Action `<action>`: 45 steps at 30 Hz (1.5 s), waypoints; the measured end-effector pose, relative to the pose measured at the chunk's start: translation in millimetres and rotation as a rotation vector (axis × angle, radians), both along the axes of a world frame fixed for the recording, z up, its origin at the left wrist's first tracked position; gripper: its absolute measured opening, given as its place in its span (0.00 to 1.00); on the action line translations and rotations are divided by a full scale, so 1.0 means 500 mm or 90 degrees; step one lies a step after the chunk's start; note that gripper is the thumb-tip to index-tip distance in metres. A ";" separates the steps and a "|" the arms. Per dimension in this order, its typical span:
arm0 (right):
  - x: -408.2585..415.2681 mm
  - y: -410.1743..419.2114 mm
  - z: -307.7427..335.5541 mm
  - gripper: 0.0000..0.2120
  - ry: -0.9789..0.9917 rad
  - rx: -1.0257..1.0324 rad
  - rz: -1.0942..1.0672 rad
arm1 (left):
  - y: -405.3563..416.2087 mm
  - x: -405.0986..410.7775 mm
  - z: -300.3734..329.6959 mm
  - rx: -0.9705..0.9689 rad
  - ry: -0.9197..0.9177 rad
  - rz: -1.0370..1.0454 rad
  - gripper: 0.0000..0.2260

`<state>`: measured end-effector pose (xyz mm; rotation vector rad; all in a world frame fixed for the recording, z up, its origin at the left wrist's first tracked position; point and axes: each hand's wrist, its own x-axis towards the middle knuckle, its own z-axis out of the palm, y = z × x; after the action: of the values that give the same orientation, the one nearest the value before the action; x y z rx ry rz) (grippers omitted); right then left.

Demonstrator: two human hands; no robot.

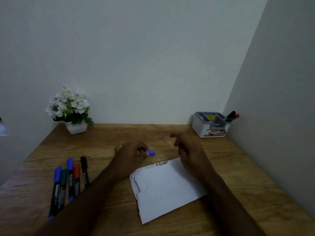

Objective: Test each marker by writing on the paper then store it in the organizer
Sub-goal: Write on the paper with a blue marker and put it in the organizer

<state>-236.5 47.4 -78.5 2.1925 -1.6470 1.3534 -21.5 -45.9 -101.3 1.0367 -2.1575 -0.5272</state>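
Gripped in the curled fingers of the left hand (132, 155) is a blue marker (150, 152), only its blue end showing, above the wooden desk (119, 133) just beyond the paper (167, 186). Right hand (187, 147) hangs over the paper's far corner, fingers loose, holding nothing. At the back right stands the grey organizer (210, 124) with markers in it. Five more markers (69, 181) lie at the left.
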 end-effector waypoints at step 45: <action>0.012 -0.013 -0.045 0.11 -0.311 0.276 -0.035 | 0.021 0.001 0.010 0.091 -0.343 -0.149 0.22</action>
<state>-230.3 41.1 -101.1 2.0997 -2.3441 1.7592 -21.0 -35.3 -96.3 1.1015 -2.7746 -0.5634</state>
